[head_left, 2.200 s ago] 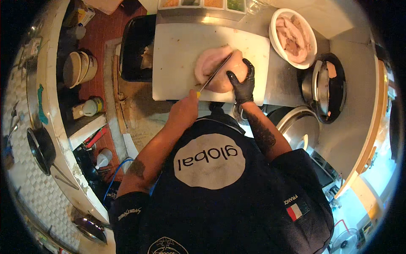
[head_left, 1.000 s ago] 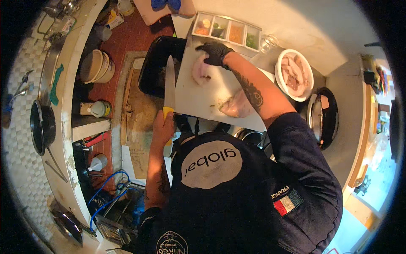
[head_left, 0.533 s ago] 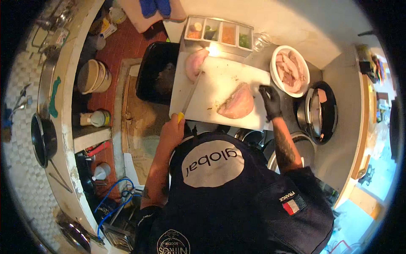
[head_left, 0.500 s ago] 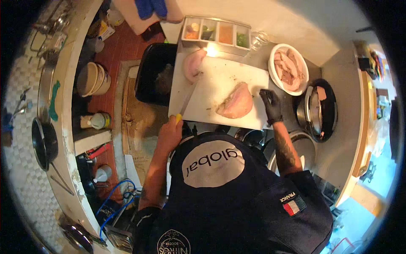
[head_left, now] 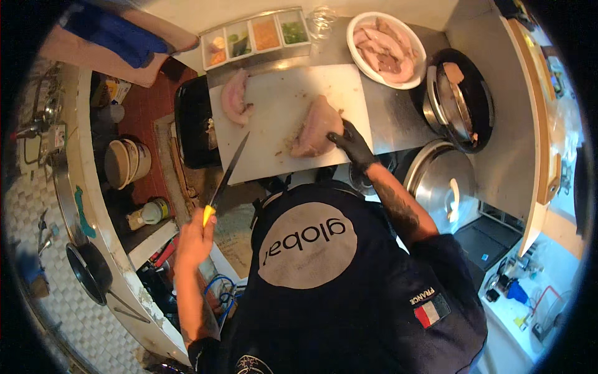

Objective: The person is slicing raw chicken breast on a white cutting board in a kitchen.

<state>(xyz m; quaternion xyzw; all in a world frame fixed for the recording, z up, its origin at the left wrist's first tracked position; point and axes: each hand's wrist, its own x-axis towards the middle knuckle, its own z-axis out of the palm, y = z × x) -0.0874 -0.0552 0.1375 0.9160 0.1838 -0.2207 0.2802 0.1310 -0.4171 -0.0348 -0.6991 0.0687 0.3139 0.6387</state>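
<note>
While the left hand (head_left: 198, 234) held a knife (head_left: 230, 169) near the front left corner of a white cutting board (head_left: 271, 93), the right hand (head_left: 352, 146), gloved in black, touched a large piece of pale pink meat (head_left: 321, 124) on the board's right half. The left hand's grip was closed around the yellow handle (head_left: 208, 215), and the blade pointed away from the person, its tip over the board's left side; whether that tip touched the surface I could not tell. The right hand's grip had its thumb and fingers at the near right edge of the large piece, though how far it was closed, and how firmly it held, could not be made out.

A smaller, curved slice (head_left: 235, 100) lay on the far left of the board, well apart from the large piece, and small dark bits were scattered between them. Beyond the board stood a steel holder (head_left: 261, 62) with four compartments of chopped food in orange and green. To the right, on the steel tabletop (head_left: 398, 115), a white bowl (head_left: 398, 83) held strips of meat (head_left: 386, 48), and next to it a black pan (head_left: 484, 109) contained metal vessels. A black tub (head_left: 189, 121) sat just left of the board.
</note>
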